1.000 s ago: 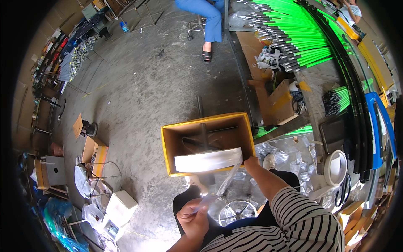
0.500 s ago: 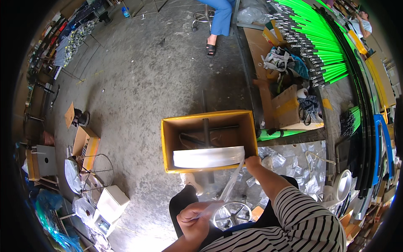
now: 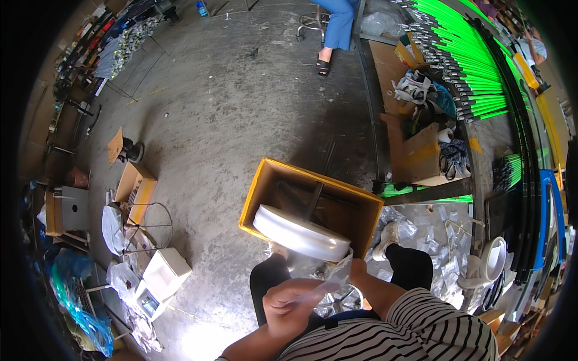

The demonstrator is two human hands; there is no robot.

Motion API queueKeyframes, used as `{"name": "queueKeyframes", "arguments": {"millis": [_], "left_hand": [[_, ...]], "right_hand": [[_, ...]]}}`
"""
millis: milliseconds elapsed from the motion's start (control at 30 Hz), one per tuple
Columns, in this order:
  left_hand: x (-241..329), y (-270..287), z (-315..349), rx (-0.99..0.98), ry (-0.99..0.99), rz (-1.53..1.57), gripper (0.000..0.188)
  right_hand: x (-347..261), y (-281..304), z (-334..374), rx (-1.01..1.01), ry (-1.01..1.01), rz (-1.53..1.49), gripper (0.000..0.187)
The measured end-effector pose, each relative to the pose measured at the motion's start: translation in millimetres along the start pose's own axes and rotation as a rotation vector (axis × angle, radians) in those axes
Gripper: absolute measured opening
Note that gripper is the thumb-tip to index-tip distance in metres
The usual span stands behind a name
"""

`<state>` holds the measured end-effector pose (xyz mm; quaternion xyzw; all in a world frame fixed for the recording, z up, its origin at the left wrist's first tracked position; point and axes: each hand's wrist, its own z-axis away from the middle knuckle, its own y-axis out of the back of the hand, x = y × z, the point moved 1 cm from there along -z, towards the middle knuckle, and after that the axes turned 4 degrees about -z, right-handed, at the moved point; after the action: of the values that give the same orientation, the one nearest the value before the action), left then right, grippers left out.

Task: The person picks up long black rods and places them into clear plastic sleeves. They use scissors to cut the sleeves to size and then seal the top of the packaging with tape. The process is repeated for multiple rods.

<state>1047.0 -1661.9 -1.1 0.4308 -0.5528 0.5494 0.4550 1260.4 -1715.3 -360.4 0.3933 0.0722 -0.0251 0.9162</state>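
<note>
A cardboard box (image 3: 251,197) with yellow-taped edges sits turned askew in front of me. A wide roll of clear plastic film (image 3: 301,233) rests in its near side, around a dark rod that crosses the box. My left hand (image 3: 288,305) is closed on the loose end of the plastic film strip (image 3: 336,275), which runs slack from the roll. My right hand (image 3: 357,272) is at the box's near right corner and appears to grip it, though its fingers are mostly hidden.
Clear plastic bags (image 3: 442,249) litter the floor at the right. Bright green poles (image 3: 466,60) are stacked at the far right, beside a metal-edged bench. A white foam box (image 3: 165,271) and a wire stand (image 3: 155,225) are at the left. A seated person's leg (image 3: 334,27) shows at the back.
The box and roll have swung clockwise, their right end coming closer to me. My right hand has moved nearer with that corner. The film strip between my hands is shorter and slacker.
</note>
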Motion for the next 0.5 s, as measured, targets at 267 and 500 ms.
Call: {"name": "queueKeyframes", "arguments": {"millis": [267, 500], "left_hand": [[-5.4, -34.6, 16.7, 0.072, 0.114, 0.05, 0.015], [5.1, -68.9, 36.9, -0.014, -0.021, 0.028, 0.008]], "right_hand": [[-19.1, 126.6, 104.2, 0.25, 0.214, -0.49, 0.021], [-43.3, 282.1, 262.0, 0.815, 0.8, -1.179, 0.04]]}}
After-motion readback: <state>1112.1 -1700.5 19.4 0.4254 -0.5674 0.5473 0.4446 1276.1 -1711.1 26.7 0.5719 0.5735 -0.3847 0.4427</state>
